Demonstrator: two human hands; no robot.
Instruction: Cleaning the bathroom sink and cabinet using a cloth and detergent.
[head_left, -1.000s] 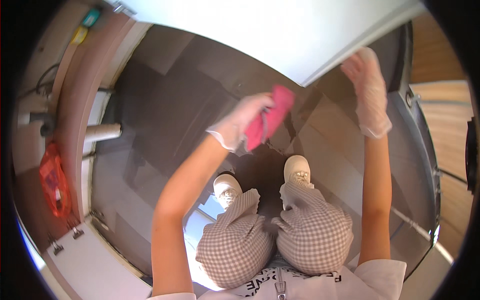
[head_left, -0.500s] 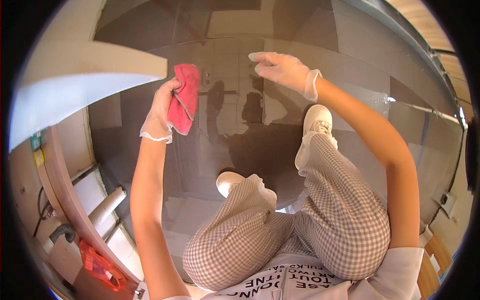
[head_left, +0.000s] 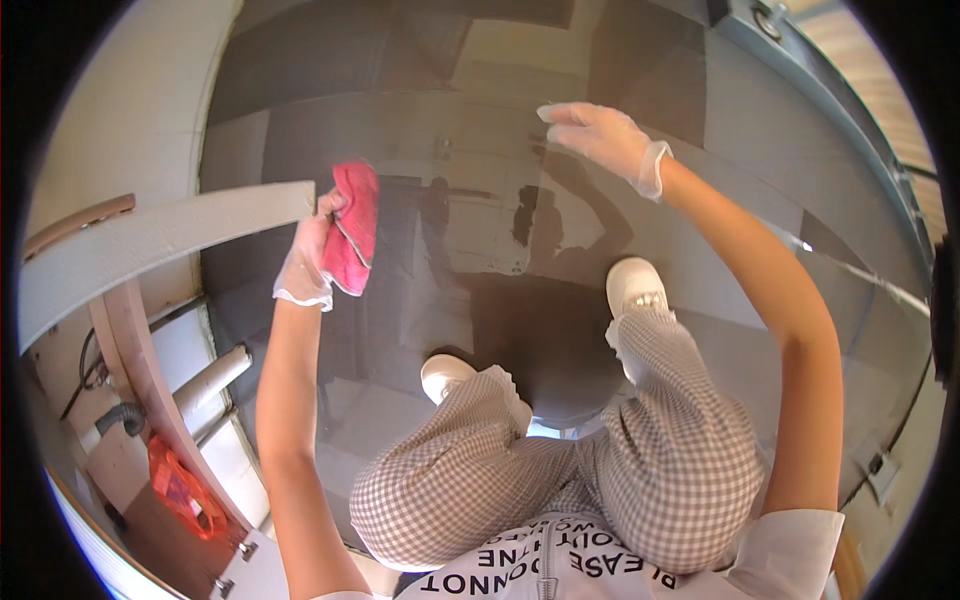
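My left hand (head_left: 308,255), in a thin clear glove, grips a pink cloth (head_left: 353,228) that hangs folded from its fingers. That hand is right beside the end of a pale cabinet door (head_left: 190,228), which stands swung out edge-on from the left. My right hand (head_left: 603,140), gloved the same way, is held out over the floor at the upper right. Its fingers are extended and nothing is in them.
Glossy grey floor tiles (head_left: 420,330) reflect my shape. An opened cabinet at left holds a white pipe (head_left: 213,378), a grey corrugated hose (head_left: 122,417) and a red plastic bag (head_left: 183,490). A metal-framed edge (head_left: 850,100) runs along the right, with a wall socket (head_left: 880,472) lower down.
The cabinet door appears lower and more edge-on, its top now showing. My left hand with the cloth is slightly lower and closer to the door's end. The right hand has shifted a little rightward.
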